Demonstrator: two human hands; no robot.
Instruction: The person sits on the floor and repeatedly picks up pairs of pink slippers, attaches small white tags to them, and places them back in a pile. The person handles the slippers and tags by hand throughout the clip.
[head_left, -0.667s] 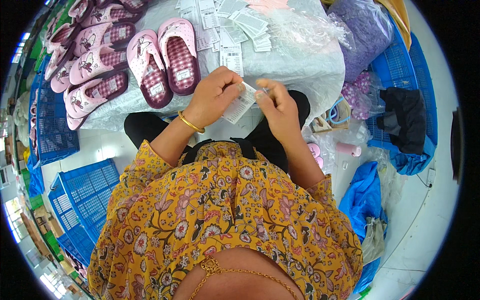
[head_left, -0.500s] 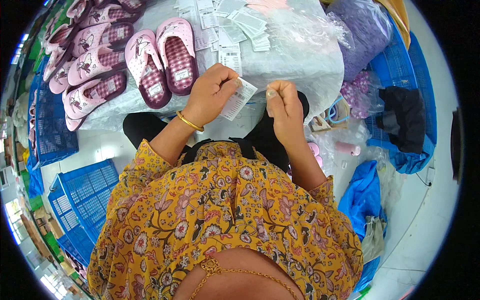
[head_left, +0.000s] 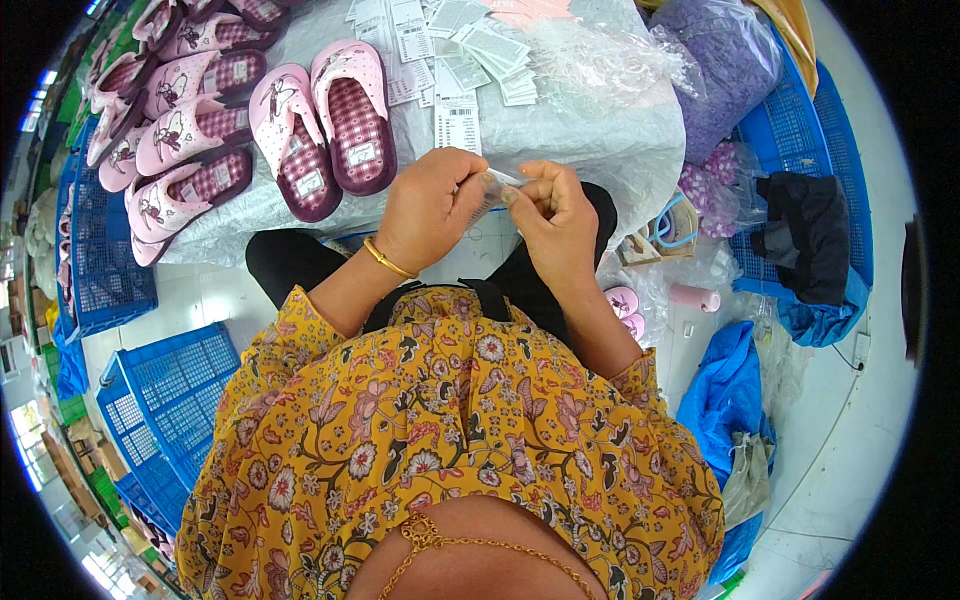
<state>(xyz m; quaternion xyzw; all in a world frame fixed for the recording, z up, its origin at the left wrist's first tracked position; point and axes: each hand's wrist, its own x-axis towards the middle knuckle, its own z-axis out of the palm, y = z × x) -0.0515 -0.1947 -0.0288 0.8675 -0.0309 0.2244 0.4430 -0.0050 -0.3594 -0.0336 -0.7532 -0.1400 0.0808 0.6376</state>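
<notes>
Leftmost, a row of pink slippers with checked maroon insoles (head_left: 190, 150) lies on the crinkled clear plastic sheet (head_left: 600, 140), toes away from you, within easy reach but off your working spot. Below them a blue slatted plastic crate (head_left: 165, 385) stands on the floor beside your left knee, narrowing the room on that side. Your left hand (head_left: 435, 205), gold bangle at the wrist, is curled with fingertips pinched on a small clear plastic packet with a white paper tag (head_left: 497, 188); you hold it over your lap, just off the sheet's near edge, probably so both hands can work it close up. Your right hand (head_left: 555, 215) meets it from the other side, thumb and forefinger closed on the same packet. Beyond lies a scatter of white paper tags (head_left: 470, 55). Rightward, a blue plastic bag (head_left: 725, 400) and a dark cloth (head_left: 805, 235) crowd the floor.
</notes>
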